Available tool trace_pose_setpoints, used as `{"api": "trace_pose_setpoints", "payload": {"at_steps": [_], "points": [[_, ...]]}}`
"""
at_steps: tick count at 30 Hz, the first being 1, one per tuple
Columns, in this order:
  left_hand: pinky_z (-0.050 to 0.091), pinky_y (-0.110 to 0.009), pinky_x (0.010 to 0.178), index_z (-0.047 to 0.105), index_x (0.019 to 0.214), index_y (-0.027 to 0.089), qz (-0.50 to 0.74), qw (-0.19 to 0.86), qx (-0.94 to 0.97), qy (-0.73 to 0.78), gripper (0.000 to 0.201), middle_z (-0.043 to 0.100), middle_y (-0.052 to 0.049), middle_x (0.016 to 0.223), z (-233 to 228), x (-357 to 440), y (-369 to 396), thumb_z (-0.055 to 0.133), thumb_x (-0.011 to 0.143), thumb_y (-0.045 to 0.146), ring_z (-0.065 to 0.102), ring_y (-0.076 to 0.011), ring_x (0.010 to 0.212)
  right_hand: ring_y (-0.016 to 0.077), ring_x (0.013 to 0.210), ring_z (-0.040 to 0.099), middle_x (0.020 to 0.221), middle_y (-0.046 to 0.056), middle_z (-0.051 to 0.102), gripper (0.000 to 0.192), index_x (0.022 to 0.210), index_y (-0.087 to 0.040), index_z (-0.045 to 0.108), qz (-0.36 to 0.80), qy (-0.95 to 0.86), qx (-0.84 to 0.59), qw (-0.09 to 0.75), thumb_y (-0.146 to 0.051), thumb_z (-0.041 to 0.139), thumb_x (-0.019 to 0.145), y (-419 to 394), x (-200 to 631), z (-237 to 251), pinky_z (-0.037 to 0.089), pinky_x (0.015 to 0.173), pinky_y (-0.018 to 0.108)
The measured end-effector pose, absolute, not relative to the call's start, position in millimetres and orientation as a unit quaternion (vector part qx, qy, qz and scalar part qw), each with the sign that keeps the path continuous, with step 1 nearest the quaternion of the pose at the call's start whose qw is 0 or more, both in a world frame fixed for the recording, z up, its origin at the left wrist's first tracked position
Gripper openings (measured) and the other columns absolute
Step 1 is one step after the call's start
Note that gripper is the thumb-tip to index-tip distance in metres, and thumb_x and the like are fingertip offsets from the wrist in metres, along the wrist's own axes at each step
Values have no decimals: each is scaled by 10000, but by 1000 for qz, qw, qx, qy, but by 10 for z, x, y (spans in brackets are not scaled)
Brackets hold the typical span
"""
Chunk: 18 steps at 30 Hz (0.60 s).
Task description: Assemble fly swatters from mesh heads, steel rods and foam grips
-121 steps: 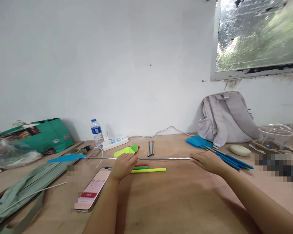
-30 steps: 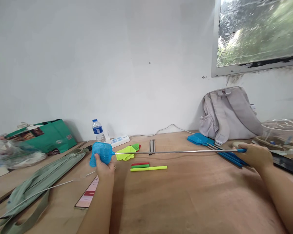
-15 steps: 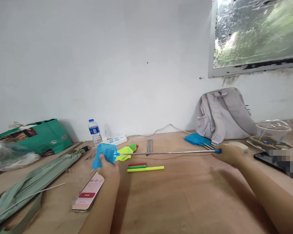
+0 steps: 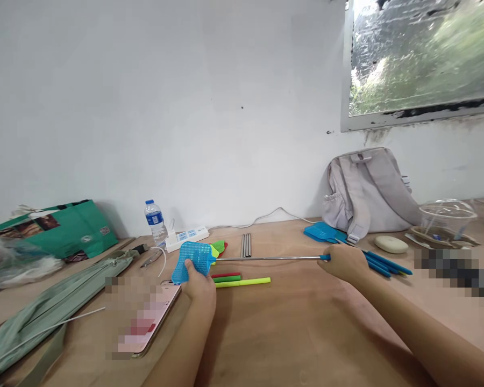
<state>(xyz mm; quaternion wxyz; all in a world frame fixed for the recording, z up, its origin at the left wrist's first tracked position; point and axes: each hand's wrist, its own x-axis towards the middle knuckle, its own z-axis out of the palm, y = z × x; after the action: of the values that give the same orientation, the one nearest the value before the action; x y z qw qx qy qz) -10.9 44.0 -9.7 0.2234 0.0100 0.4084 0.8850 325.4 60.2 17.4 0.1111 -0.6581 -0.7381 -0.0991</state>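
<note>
We have our left hand (image 4: 199, 282) closed on the lower edge of the blue mesh head of a fly swatter (image 4: 194, 260), thumb and fingers pinching the mesh so that the head stands above the hand. From there the swatter's thin metal rod (image 4: 266, 258) runs straight across to our right hand (image 4: 344, 262), which is wrapped around the blue handle end; only a short blue stub shows at the inner side of that fist. The rod hangs level just above the wooden table (image 4: 306, 328), between the two hands.

Just beyond the left hand, behind the blue head, lie yellow-green and red swatter heads (image 4: 218, 248). Just right of the left hand, under the rod, three coloured handles (image 4: 240, 279) lie side by side. Farther back from them rest a few bare metal rods (image 4: 246, 245). Beside the left forearm, on its outer side, a phone (image 4: 145, 322) lies flat.

Just past the right hand lies a bundle of finished blue swatters (image 4: 334, 236), their handles passing behind the knuckles. Beyond them a grey backpack (image 4: 365, 188) leans on the wall.
</note>
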Motion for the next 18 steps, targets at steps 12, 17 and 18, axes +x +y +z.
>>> {"api": "trace_pose_setpoints", "payload": {"at_steps": [12, 17, 18], "points": [[525, -185, 624, 543, 865, 226, 880, 291, 38, 373, 89, 647, 26, 842, -136, 288, 360, 535, 779, 202, 624, -90, 725, 230, 653, 605, 683, 71, 650, 238, 635, -201, 632, -91, -729, -663, 143, -324, 445, 716, 229, 2818, 269, 323, 500, 260], [530, -182, 628, 557, 876, 217, 875, 318, -6, 366, 102, 643, 10, 897, -32, 395, 296, 531, 784, 183, 623, -98, 768, 222, 610, 588, 627, 72, 629, 253, 564, -205, 607, -137, -708, -673, 162, -319, 439, 715, 99, 2866, 448, 314, 494, 263], [528, -177, 636, 561, 878, 216, 876, 319, -9, 363, 101, 643, 9, 906, -8, 417, 288, 529, 787, 186, 622, -95, 774, 220, 602, 584, 616, 70, 625, 252, 555, -208, 604, -137, -706, -676, 162, -313, 437, 713, 85, 2871, 468, 311, 491, 263]]}}
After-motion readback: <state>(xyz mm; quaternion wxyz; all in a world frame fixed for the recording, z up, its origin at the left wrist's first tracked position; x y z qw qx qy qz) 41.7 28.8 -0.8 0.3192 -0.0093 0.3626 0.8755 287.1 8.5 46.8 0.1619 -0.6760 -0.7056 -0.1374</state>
